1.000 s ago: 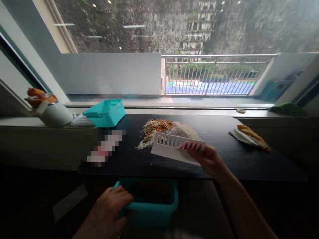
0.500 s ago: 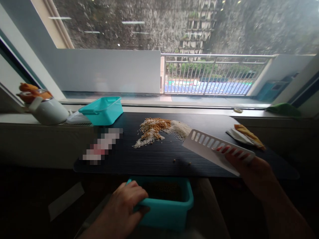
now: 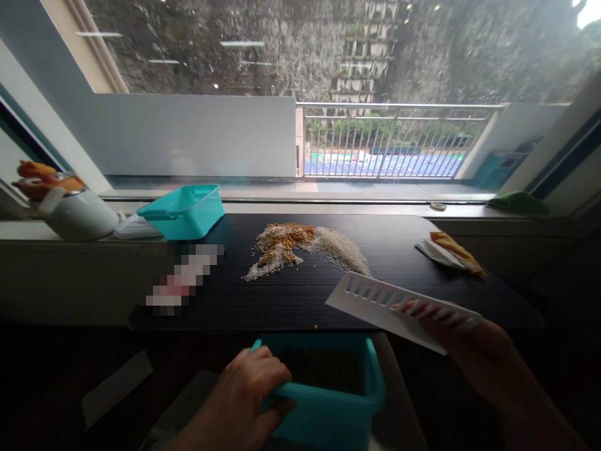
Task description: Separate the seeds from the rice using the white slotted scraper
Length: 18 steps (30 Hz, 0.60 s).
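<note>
One flat white plastic scraper with a row of slots along its upper edge point(image 3: 382, 312) slants over the near right part of the table point(image 3: 211, 307); whether it touches the surface cannot be told. The person's right hand point(image 3: 469, 344) grips its right end, fingers clamped on it, some of them showing reddish through the slots. The left hand point(image 3: 256, 382) has its fingers closed around the rim of a deep turquoise plastic tub point(image 3: 323, 407), which is below the table's near edge; a brownish, grainy layer lies inside, too dim to identify. Beyond the scraper, near the middle of the dark, fine-lined table, white rice grains point(image 3: 345, 250) spread in a curved heap, with round golden-brown beans point(image 3: 298, 235) mixed into its left half. A single bean point(image 3: 315, 327) sits at the near edge, just above the tub. Farther left lies a pixelated pinkish-white patch point(image 3: 181, 282), its content hidden, and behind it stands a second, smaller-looking turquoise tub point(image 3: 201, 216). To its left are a pale grey pitcher point(image 3: 84, 216) and an orange figure-like object point(image 3: 40, 175). On the right, a folded white and yellow-brown packet or cloth point(image 3: 455, 254) rests on the table, and a crumpled green cloth point(image 3: 519, 203) on the windowsill point(image 3: 375, 207)
</note>
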{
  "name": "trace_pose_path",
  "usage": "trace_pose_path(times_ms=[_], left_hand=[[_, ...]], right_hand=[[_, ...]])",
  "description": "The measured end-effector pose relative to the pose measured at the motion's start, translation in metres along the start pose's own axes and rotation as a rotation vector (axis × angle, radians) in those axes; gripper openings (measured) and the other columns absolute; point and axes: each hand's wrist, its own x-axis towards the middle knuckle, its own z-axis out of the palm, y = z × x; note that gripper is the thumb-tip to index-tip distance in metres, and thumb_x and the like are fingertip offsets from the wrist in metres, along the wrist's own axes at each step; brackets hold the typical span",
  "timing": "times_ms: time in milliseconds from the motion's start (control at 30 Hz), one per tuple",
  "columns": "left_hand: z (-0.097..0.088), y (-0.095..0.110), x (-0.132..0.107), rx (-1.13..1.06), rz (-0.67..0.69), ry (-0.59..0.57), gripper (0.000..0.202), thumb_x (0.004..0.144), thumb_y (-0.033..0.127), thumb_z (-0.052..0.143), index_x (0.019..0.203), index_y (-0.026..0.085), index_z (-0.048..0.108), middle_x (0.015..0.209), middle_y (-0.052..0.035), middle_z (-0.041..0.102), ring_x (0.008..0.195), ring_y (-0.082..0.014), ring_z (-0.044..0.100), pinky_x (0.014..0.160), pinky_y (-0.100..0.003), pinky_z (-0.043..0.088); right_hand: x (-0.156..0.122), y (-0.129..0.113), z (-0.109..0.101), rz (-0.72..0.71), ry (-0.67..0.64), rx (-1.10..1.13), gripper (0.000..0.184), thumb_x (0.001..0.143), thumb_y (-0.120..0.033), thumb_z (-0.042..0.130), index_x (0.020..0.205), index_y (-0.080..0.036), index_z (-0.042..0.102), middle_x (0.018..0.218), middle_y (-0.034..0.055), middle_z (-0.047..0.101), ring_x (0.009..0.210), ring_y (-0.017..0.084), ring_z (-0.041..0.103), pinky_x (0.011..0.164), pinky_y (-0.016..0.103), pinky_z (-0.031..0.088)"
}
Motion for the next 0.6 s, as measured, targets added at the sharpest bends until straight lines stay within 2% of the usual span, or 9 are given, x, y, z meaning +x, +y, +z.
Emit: trace_pose_path(times_ms=[100,167,200,333,467,600], left_hand=[[-0.003,-0.004,-0.003,-0.001,-0.015,-0.01,0.01,0.075,0.01,0.063,0.073,0.019,0.06,0.081,0.0007,0.065,0.086,-0.0187,0.058,0.077,-0.029,0.041],[-0.004,-0.008,-0.006,-0.001,-0.024,0.013,0.007,0.076,0.013,0.065,0.074,0.019,0.061,0.083,-0.0005,0.066,0.086,-0.0198,0.059,0.076,-0.029,0.043],[-0.005,-0.01,-0.009,-0.001,-0.03,0.029,0.006,0.076,0.014,0.065,0.074,0.019,0.062,0.083,-0.001,0.066,0.086,-0.0202,0.059,0.075,-0.029,0.044],[-0.006,-0.017,-0.018,0.005,-0.08,0.092,0.011,0.073,0.01,0.064,0.076,0.021,0.065,0.086,-0.0012,0.066,0.088,-0.0209,0.061,0.078,-0.03,0.047],[-0.007,-0.024,-0.024,0.02,-0.095,0.111,0.013,0.072,0.01,0.065,0.077,0.022,0.066,0.083,-0.0003,0.066,0.088,-0.0211,0.061,0.081,-0.031,0.048],[-0.004,-0.034,-0.028,0.039,-0.089,0.137,0.011,0.075,0.014,0.063,0.078,0.023,0.067,0.085,0.0001,0.066,0.091,-0.0212,0.06,0.083,-0.03,0.048]], right_hand=[[0.013,-0.006,0.008,0.074,-0.255,0.108,0.023,0.08,-0.045,0.068,0.091,-0.027,0.078,0.092,0.0057,0.078,0.084,0.027,0.073,0.074,0.032,0.06],[0.022,-0.009,0.014,0.063,-0.356,0.163,0.024,0.081,-0.044,0.068,0.092,-0.026,0.077,0.09,0.0058,0.078,0.083,0.026,0.073,0.075,0.033,0.06],[0.028,-0.011,0.019,0.044,-0.358,0.183,0.023,0.081,-0.044,0.068,0.091,-0.025,0.077,0.09,0.0059,0.078,0.083,0.026,0.073,0.076,0.034,0.059],[0.063,-0.01,0.046,-0.067,-0.225,0.219,0.027,0.078,-0.045,0.07,0.09,-0.022,0.077,0.095,0.0067,0.077,0.093,0.028,0.07,0.087,0.042,0.056],[0.096,-0.003,0.079,-0.108,-0.256,0.232,0.035,0.076,-0.05,0.071,0.094,-0.021,0.077,0.094,0.0064,0.077,0.09,0.027,0.07,0.085,0.044,0.056],[0.11,0.001,0.097,-0.151,-0.288,0.218,0.033,0.079,-0.049,0.068,0.094,-0.021,0.076,0.094,0.0062,0.076,0.091,0.026,0.069,0.085,0.043,0.055]])
